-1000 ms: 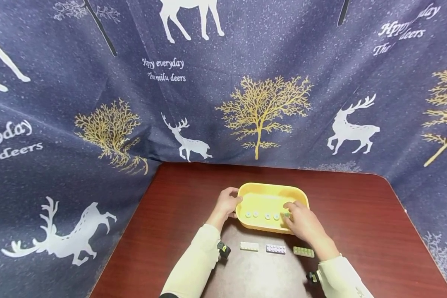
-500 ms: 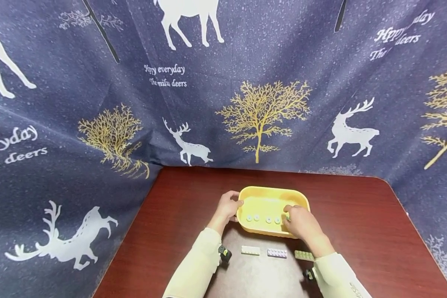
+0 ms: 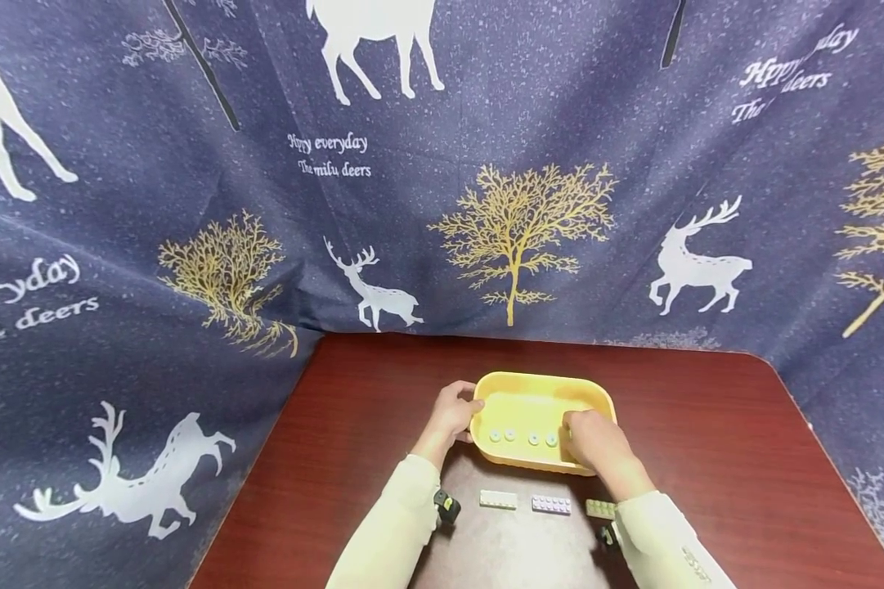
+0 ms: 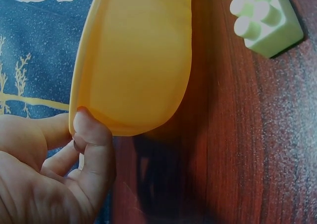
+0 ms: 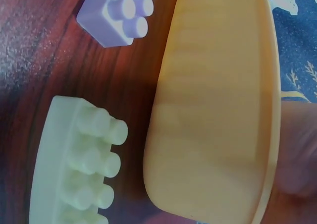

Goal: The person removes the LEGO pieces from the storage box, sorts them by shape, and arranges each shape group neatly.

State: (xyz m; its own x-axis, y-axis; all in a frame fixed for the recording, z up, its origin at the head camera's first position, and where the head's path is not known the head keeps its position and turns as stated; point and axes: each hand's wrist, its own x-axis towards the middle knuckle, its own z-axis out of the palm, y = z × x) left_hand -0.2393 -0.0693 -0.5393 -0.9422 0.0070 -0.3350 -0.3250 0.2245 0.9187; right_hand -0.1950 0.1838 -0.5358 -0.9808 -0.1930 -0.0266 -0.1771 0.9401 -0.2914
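Note:
My left hand (image 3: 452,411) grips the left end of a yellow plastic tray (image 3: 545,379). In the left wrist view, the thumb (image 4: 91,127) presses inside the rim with fingers behind it. Reaching into the tray's right end, my right hand (image 3: 596,439) has its fingers pointing down, and I cannot tell what they hold because the fingertips are hidden. Several small pale round pieces (image 3: 509,435) lie in a row along the tray's near side. The right wrist view mostly shows the tray's outer wall (image 5: 213,105), with part of the hand blurred beyond it.
In front of the tray, a cream toy brick (image 3: 498,499), a purple brick (image 3: 551,505) and a pale green brick (image 3: 599,510) lie in a row on the dark red table (image 3: 721,433). A blue cloth (image 3: 412,245) printed with deer and trees hangs behind.
My right hand has lowered into the tray and its fingers have drawn together over a small green piece, now hidden from view. The left hand keeps its grip. The head view has shifted slightly.

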